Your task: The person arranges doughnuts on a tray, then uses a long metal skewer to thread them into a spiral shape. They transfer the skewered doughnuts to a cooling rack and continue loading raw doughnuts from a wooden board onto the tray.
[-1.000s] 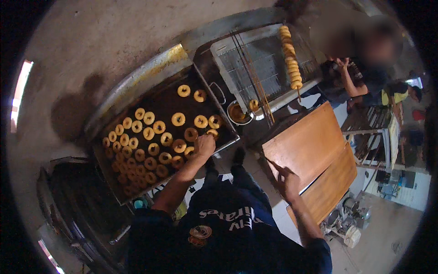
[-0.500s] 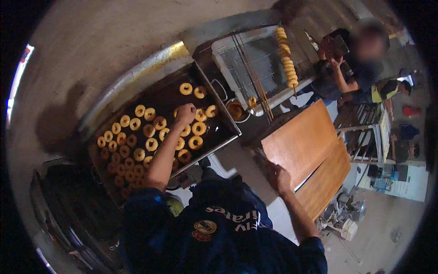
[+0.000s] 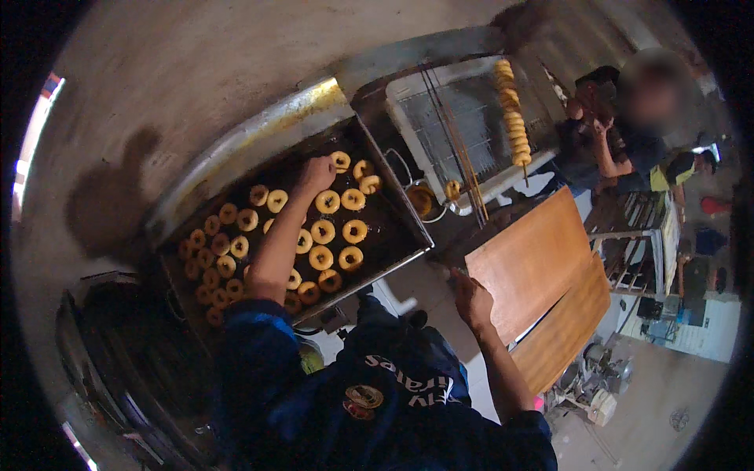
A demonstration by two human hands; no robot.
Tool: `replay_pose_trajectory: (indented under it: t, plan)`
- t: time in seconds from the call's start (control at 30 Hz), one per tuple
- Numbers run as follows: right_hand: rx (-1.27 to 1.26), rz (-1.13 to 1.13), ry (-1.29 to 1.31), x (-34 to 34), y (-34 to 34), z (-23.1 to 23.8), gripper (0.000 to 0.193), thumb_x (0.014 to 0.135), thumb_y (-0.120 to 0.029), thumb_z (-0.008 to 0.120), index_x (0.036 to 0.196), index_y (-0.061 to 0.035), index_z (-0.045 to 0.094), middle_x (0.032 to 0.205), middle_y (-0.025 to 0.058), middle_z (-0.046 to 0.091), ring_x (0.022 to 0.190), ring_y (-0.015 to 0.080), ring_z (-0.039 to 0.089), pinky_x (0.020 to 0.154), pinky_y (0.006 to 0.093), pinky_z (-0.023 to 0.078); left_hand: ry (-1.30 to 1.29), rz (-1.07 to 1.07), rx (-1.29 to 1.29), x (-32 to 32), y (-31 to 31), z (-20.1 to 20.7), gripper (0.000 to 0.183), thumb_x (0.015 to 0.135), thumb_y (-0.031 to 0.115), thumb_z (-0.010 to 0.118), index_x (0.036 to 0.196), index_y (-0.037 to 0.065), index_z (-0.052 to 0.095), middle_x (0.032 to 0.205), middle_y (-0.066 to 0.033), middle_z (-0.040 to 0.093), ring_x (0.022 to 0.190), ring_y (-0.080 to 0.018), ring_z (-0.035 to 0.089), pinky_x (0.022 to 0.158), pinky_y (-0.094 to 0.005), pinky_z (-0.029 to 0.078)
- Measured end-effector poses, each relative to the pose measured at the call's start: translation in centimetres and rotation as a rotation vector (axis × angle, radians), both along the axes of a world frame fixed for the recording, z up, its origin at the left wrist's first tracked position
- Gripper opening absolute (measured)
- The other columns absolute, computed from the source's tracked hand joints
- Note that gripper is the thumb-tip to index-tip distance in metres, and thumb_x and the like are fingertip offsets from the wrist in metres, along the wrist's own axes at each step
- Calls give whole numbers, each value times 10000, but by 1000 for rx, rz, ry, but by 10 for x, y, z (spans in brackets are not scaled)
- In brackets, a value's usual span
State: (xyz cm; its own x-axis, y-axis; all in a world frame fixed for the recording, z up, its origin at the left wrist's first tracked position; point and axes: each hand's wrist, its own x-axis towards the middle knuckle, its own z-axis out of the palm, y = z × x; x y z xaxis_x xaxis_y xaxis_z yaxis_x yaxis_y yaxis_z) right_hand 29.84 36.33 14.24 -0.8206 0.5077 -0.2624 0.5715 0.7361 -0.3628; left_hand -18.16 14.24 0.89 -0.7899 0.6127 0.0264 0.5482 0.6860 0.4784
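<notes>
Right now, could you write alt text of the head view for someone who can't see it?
A person's left hand is over a wide dark pan of golden dough rings; the right hand is near a brown board. Beyond, a loaded skewer lies on a pale-rimmed tray.

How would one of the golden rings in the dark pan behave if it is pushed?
A golden ring would probably slide easily, as small glints in the dark pan suggest a wet surface. It seems unlikely to tip or roll, since it lies flat.

dim light, soft shadows on wall [image 3: 212, 71], bent edges
</notes>
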Motion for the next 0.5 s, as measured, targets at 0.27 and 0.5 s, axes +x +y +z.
replay_pose_trajectory:
  t: [0.27, 0.5]
  plan:
    - [65, 34, -37, -23, -2, 6, 405, 943, -210, 646, 1337, -285, 703, 1014, 162, 753, 896, 359, 733, 766, 454, 578, -73, 125, -1, 31, -29, 31, 139, 914, 174, 621, 926, 74, 718, 899, -222, 725, 876, -427, 704, 814, -527, 571]
    - [-74, 72, 174, -44, 25, -43, 422, 917, -123, 633, 1298, -286, 716, 1098, 139, 761, 974, 323, 741, 827, 420, 590, -202, 173, 36, -33, -66, 9, 216, 943, 225, 628, 966, 45, 745, 934, -228, 732, 967, -403, 706, 865, -496, 561]
